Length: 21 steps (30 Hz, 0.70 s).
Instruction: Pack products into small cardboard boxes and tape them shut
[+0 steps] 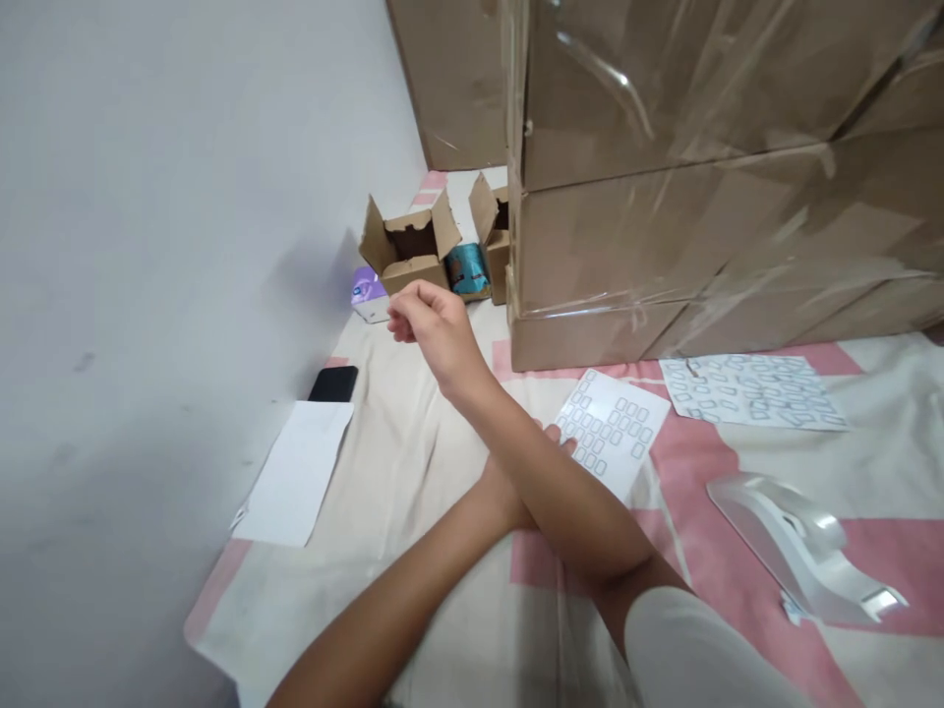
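Observation:
My forearms cross, the right one over the left. In front of an open cardboard box (414,270), my right hand (432,320) is raised with its fingers curled together; whatever they may pinch is too small to make out. Partly hidden beneath my right forearm, my left hand (552,440) grips the left edge of a white sheet of small outlined labels (623,423). Several label places show on it as rounded rectangles. Farther right, a second label sheet (752,391) lies flat on the pink and white cloth (413,433).
Large taped cardboard boxes (626,246) form a wall at the back right. A white, curved device (803,551) lies at right. Along the left wall are a white paper (295,472), a black phone-like object (333,383) and a purple pack (367,287). A teal packet (467,268) stands between two small boxes.

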### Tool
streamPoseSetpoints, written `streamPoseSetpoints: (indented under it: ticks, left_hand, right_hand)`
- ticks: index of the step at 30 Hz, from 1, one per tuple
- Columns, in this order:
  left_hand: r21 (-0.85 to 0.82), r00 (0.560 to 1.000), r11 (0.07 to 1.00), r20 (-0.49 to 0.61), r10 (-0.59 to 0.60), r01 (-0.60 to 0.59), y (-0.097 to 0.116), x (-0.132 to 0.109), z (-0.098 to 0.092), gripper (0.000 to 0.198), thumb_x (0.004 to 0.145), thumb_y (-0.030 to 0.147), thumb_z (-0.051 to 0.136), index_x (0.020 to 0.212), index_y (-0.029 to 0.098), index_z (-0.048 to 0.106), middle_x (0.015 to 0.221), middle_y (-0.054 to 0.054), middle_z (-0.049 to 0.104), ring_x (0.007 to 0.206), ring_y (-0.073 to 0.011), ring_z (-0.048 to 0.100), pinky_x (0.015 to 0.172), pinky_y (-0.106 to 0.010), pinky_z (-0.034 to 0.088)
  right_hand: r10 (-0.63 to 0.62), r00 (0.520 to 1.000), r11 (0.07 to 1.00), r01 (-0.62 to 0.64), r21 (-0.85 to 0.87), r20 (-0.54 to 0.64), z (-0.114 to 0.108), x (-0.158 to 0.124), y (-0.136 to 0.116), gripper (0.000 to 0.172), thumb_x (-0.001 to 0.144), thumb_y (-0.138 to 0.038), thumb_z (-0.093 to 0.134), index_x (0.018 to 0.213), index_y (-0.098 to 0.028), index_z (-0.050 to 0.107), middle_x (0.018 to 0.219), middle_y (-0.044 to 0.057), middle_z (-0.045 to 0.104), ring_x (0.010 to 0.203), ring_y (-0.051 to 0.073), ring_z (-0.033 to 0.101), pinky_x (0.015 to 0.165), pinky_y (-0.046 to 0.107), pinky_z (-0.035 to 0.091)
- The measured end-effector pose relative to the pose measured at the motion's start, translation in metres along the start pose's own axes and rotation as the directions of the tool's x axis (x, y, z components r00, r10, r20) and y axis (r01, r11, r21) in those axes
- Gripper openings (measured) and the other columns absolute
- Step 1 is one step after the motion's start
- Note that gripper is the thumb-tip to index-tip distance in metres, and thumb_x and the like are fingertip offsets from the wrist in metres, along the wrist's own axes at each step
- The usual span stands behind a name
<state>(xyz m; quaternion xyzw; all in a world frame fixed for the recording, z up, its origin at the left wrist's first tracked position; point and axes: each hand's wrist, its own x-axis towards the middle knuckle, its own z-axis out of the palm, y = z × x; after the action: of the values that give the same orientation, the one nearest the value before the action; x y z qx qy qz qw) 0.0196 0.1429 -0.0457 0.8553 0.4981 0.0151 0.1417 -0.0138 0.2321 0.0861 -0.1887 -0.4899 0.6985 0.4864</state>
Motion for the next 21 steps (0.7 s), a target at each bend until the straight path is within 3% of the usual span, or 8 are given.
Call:
streamPoseSetpoints:
  ticks: [2, 4, 7, 10, 13, 15, 18, 21]
  left_hand:
    - [0.017, 0.994, 0.994, 0.007, 0.107, -0.107, -0.007, 0.007, -0.012, 0.073, 0.087, 0.058, 0.057, 0.15, 0.023, 0.044, 0.155, -0.012, 0.044, 0.137, -0.0382, 0.042, 0.115, -0.055, 0.035]
    - [0.016, 0.978, 0.978, 0.012, 0.209, -0.209, -0.01, 0.024, -0.017, 0.055, 0.1, 0.05, 0.043, 0.151, 0.028, 0.044, 0.167, -0.005, 0.028, 0.153, -0.0328, 0.022, 0.123, -0.052, 0.026]
    - [0.006, 0.974, 0.975, 0.034, 0.223, -0.223, -0.004, 0.058, -0.014, 0.053, 0.106, 0.05, 0.034, 0.155, 0.031, 0.038, 0.171, -0.002, 0.017, 0.159, -0.0272, 0.009, 0.128, -0.053, 0.014]
    - [-0.001, 0.985, 0.988, -0.067, 0.157, -0.157, 0.007, 0.084, -0.011, 0.06, 0.102, 0.057, 0.041, 0.156, 0.03, 0.037, 0.169, -0.003, 0.025, 0.157, -0.0289, 0.019, 0.127, -0.055, 0.016]
    - [0.0, 0.97, 0.993, -0.21, 0.119, -0.122, 0.011, 0.094, -0.014, 0.065, 0.098, 0.061, 0.047, 0.154, 0.028, 0.041, 0.154, -0.005, 0.05, 0.141, -0.0306, 0.041, 0.118, -0.051, 0.033]
    - [0.014, 0.96, 0.995, -0.259, 0.102, -0.102, 0.009, 0.097, -0.016, 0.064, 0.097, 0.061, 0.048, 0.15, 0.025, 0.046, 0.142, -0.007, 0.059, 0.131, -0.0301, 0.049, 0.111, -0.049, 0.04]
    - [0.033, 0.949, 0.999, -0.313, 0.051, -0.043, 0.004, 0.099, -0.015, 0.052, 0.099, 0.054, 0.049, 0.14, 0.023, 0.055, 0.149, -0.007, 0.054, 0.134, -0.0274, 0.047, 0.111, -0.046, 0.039]
    - [0.038, 0.945, 0.999, -0.326, -0.019, 0.033, 0.003, 0.097, -0.011, 0.048, 0.101, 0.05, 0.047, 0.141, 0.026, 0.054, 0.151, -0.005, 0.052, 0.134, -0.0258, 0.046, 0.11, -0.047, 0.039]
  right_hand:
    - [-0.02, 1.0, 1.0, 0.021, -0.023, 0.019, 0.003, -0.005, -0.004, 0.024, 0.083, -0.02, 0.058, 0.062, -0.021, 0.048, 0.064, -0.005, 0.05, 0.066, 0.01, 0.052, 0.065, 0.023, 0.044]
    - [-0.06, 0.997, 0.997, 0.062, -0.044, 0.053, 0.008, -0.012, -0.009, 0.024, 0.085, -0.022, 0.059, 0.064, -0.022, 0.047, 0.064, -0.005, 0.048, 0.068, 0.011, 0.051, 0.065, 0.024, 0.044]
    - [-0.129, 0.986, 0.988, 0.137, -0.075, 0.103, 0.016, -0.024, -0.012, 0.025, 0.086, -0.025, 0.06, 0.066, -0.023, 0.045, 0.065, -0.005, 0.046, 0.067, 0.012, 0.046, 0.063, 0.026, 0.042]
    - [-0.15, 0.98, 0.978, 0.167, -0.129, 0.128, 0.019, -0.03, -0.009, 0.026, 0.085, -0.026, 0.061, 0.065, -0.024, 0.044, 0.064, -0.005, 0.046, 0.065, 0.014, 0.043, 0.061, 0.028, 0.04]
    - [-0.162, 0.977, 0.966, 0.186, -0.182, 0.139, 0.018, -0.03, -0.006, 0.025, 0.085, -0.028, 0.06, 0.066, -0.024, 0.044, 0.066, -0.005, 0.046, 0.065, 0.014, 0.044, 0.062, 0.028, 0.039]
    - [-0.167, 0.974, 0.96, 0.196, -0.198, 0.152, 0.015, -0.029, -0.006, 0.026, 0.086, -0.03, 0.059, 0.066, -0.024, 0.043, 0.066, -0.006, 0.046, 0.065, 0.013, 0.044, 0.063, 0.028, 0.039]
    - [-0.132, 0.979, 0.958, 0.166, -0.235, 0.156, 0.012, -0.028, -0.008, 0.025, 0.086, -0.031, 0.059, 0.067, -0.024, 0.043, 0.068, -0.005, 0.048, 0.066, 0.014, 0.046, 0.064, 0.028, 0.04]
    - [-0.108, 0.983, 0.953, 0.146, -0.266, 0.15, 0.011, -0.027, -0.01, 0.022, 0.084, -0.031, 0.058, 0.068, -0.025, 0.044, 0.069, -0.005, 0.05, 0.069, 0.015, 0.049, 0.064, 0.029, 0.041]
